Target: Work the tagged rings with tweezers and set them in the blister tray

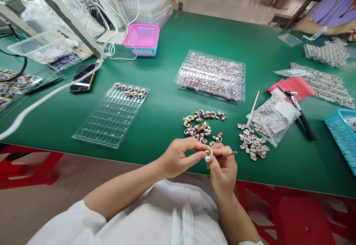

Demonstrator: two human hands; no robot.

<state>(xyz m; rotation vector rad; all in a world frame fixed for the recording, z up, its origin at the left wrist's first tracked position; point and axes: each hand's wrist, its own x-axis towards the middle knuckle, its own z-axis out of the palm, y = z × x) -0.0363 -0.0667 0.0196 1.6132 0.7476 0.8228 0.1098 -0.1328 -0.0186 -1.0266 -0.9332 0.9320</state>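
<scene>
At the table's front edge, my left hand (179, 158) pinches a small white curved part (208, 156) between thumb and fingertips. My right hand (224, 169) grips the same part from the other side. A thin metal tool (229, 154) lies across the fingers of my right hand; its kind is hard to tell. Just beyond my hands is a loose group of similar curved parts (205, 128) with orange tabs. To the right sits a pile of small pale caps (253, 144). A clear compartment tray (101, 120) on the left has several curved parts in its far rows.
Stacked filled trays (211, 74) stand mid-table. Right are a plastic bag of caps (274, 115), a black-handled tool (304, 122) and a blue basket (340, 137). A phone (82, 78), white cable (55, 89) and pink basket (141, 37) are left. A co-worker (330, 13) sits far right.
</scene>
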